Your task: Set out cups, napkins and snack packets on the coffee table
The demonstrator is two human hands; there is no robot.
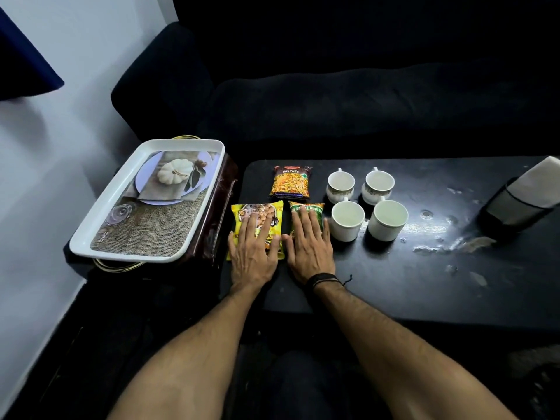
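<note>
Three snack packets lie on the black coffee table [394,286]. My left hand [253,251] rests flat, fingers spread, on the yellow packet [242,215]. My right hand [309,247] lies flat on the green packet [316,209]. Behind them lies the orange mixture packet [291,182], untouched. To the right stand several white cups: two patterned ones at the back [341,183] [378,183] and two plain ones in front [347,221] [388,220]. White napkins [539,183] stick out of a dark holder [512,207] at the table's far right.
A white tray [100,237] with a pumpkin picture sits on a dark stand left of the table. A dark sofa [333,86] runs behind the table. A white wall is on the left.
</note>
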